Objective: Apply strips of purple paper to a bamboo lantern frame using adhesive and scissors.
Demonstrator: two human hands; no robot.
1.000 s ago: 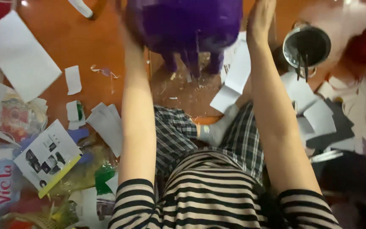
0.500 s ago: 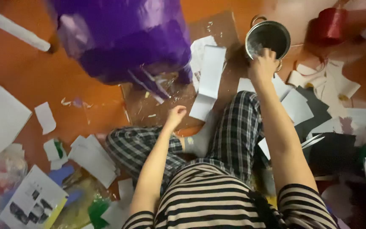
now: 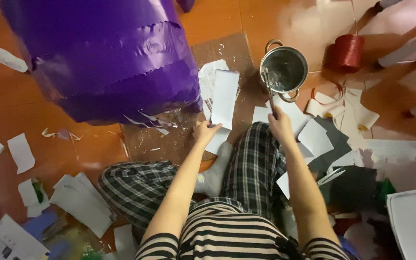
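Right hand (image 3: 280, 126) grips brush (image 3: 268, 94) in steel pot (image 3: 284, 70) | left hand (image 3: 204, 131) holds paper strip (image 3: 223, 103)

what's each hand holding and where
Left hand pinches the near end of a white paper strip. Right hand holds a brush by its handle's lower end.

a red spool of thread (image 3: 346, 52) stands beyond scattered paper scraps (image 3: 80, 202) on the orange floor (image 3: 97, 147).

Paper strip (image 3: 224, 103) on cardboard (image 3: 179, 139), pot (image 3: 284, 70) to its right, brush (image 3: 268, 91) in pot
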